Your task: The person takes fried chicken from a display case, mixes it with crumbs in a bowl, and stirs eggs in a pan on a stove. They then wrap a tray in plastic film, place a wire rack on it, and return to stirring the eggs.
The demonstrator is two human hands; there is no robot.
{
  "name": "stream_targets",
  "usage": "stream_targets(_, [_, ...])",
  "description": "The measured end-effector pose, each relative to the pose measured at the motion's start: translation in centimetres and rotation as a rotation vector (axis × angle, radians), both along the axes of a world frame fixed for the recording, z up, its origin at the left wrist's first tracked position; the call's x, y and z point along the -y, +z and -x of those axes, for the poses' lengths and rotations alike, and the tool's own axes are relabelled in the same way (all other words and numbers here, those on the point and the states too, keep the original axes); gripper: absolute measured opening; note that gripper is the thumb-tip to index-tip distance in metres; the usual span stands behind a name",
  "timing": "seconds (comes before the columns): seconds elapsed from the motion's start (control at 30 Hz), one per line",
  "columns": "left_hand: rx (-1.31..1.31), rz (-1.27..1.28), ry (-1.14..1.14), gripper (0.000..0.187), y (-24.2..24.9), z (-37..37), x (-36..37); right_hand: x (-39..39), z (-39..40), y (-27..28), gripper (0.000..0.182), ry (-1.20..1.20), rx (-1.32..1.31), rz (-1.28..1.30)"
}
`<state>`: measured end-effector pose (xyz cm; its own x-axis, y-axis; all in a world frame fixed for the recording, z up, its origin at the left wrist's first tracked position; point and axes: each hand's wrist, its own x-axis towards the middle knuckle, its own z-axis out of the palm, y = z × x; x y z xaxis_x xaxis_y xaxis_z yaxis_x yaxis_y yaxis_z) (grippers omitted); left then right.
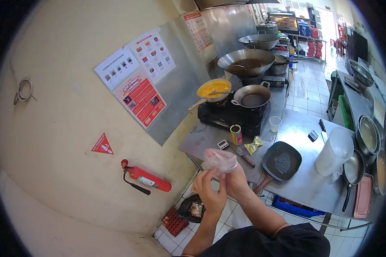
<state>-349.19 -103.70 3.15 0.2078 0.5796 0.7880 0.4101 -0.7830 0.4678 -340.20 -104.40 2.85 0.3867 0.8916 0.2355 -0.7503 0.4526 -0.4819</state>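
Observation:
Both hands are raised together in the middle of the view, in front of the metal table's near edge. A small translucent plastic bag (221, 160) with something pale pink in it is between them. My left hand (210, 188) pinches the lower edge of the bag with thumb and fingertips. From the right, my right hand (236, 180) is closed around the bag's lower right side. What lies inside the bag is blurred by the plastic. Just beyond the hands, on the table, are a knife (247, 160) and a small white timer (223, 144).
A square grill pan (282, 161), a can (236, 134), a yellow packet (254, 145) and a clear cup (275, 124) stand on the table. Behind them is a black stove (231, 118) with a pan of yellow food (214, 88). A lined bin (192, 209) sits on the floor.

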Motion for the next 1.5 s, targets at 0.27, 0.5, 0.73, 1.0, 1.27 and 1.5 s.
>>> stream_targets(0.27, [-0.125,0.109,-0.044,0.014,-2.1,0.7,-0.2,-0.8,-1.4,-1.8,0.041,0.018,0.007,0.132])
stream_targets(0.5, [-0.132,0.204,-0.21,0.01,-1.6,0.2,0.1,-0.5,-2.0,0.3,0.054,0.288,-0.339,-0.033])
stream_targets(0.73, [-0.2,0.27,-0.237,0.009,-2.4,1.1,0.7,-2.6,-2.3,-1.7,0.057,0.128,-0.119,-0.06])
stream_targets(1.0, [-0.199,0.388,-0.265,0.011,-3.1,3.5,0.6,-4.9,-0.2,-4.8,0.076,0.396,-0.241,-0.158])
stream_targets(1.27, [-0.153,0.46,-0.252,0.01,-5.1,5.7,-1.1,-6.7,2.9,-6.4,0.075,0.46,-0.336,0.046])
stream_targets(1.5, [-0.131,0.41,-0.326,0.014,-4.9,5.9,-2.7,-11.3,-0.9,-11.5,0.075,0.443,-0.117,-0.302])
